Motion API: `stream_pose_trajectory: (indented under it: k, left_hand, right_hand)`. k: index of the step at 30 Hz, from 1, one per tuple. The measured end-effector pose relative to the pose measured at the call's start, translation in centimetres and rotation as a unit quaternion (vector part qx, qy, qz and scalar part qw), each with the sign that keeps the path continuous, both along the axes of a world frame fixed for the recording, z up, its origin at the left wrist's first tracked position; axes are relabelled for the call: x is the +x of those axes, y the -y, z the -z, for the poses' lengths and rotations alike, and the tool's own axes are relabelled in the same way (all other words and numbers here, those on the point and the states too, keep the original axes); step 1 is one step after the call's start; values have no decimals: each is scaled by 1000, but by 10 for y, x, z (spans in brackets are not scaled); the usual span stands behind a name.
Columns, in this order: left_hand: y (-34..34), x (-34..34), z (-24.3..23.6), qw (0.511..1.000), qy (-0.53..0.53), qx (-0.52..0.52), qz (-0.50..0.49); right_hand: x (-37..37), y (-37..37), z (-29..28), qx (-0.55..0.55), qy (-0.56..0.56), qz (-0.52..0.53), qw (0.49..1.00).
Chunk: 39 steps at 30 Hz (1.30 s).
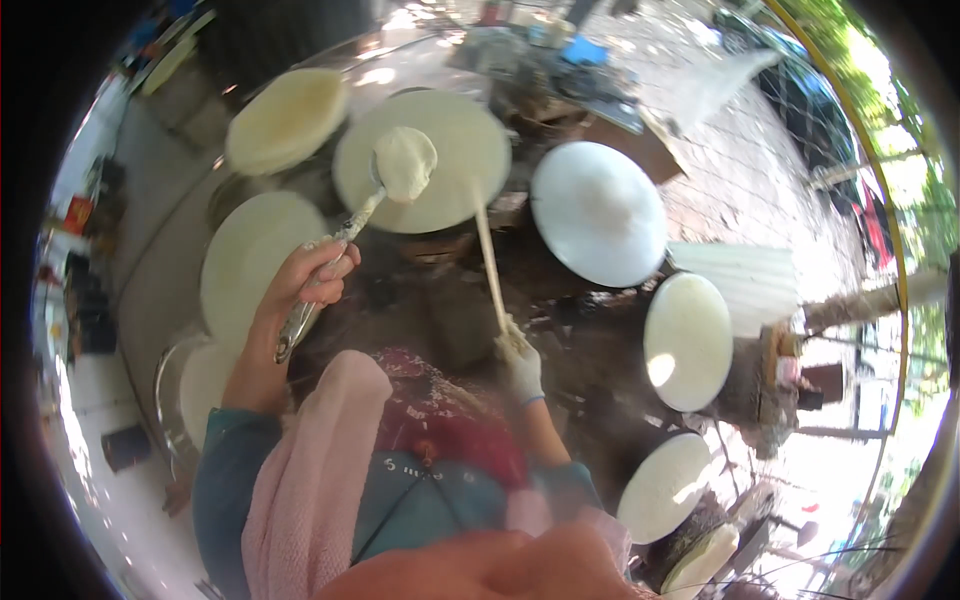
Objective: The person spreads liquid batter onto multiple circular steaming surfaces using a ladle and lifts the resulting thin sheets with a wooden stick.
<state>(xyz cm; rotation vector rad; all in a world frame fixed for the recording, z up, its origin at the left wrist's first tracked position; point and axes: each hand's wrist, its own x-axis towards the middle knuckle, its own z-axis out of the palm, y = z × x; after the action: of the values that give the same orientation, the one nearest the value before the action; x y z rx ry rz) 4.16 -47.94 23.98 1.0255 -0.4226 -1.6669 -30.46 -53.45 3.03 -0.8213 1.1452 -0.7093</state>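
My left hand (305, 285) is bare, fingers curled tight in a grip, arm stretched forward in a teal sleeve. My right hand (520, 362) is gloved white, fist closed, wrist bent upward.

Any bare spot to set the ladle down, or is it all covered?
Crowded: pale discs ring the person. Bare: the metal surface left of the left hand and its ladle, and the gap between the centre disc and white disc.

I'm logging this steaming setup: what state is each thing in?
Ladle: full of pale batter, held over the middle disc.
Middle disc: coated, pale yellow.
White disc: coated, whitest.
Stick: held upright-tilted, tip at the middle disc.
Left hand: grip shut on the ladle handle.
Right hand: gloved, grip shut on the stick.
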Motion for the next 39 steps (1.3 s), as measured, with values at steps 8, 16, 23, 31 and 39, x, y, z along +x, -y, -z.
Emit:
stream_pose_trajectory:
  k: [8, 16, 23, 31, 39]
  left_hand:
    - [229, -193, 51, 981, -8, -38, 189]
    - [364, -334, 136, 985, 38, -23, 169]
    - [390, -293, 166, 871, 457, -87, 154]
    - [389, -159, 161, 759, 584, -284, -51]
    - [327, -113, 140, 852, 504, -127, 57]
  right_hand:
    - [-173, 85, -43, -81, -37, 235, 968]
    - [-162, 190, -30, -164, -540, 94, 820]
    - [-138, 200, 0, -34, -642, 77, 762]
    - [-92, 231, -30, -73, -291, 230, 926]
    - [-96, 251, -22, 67, -107, 214, 969]
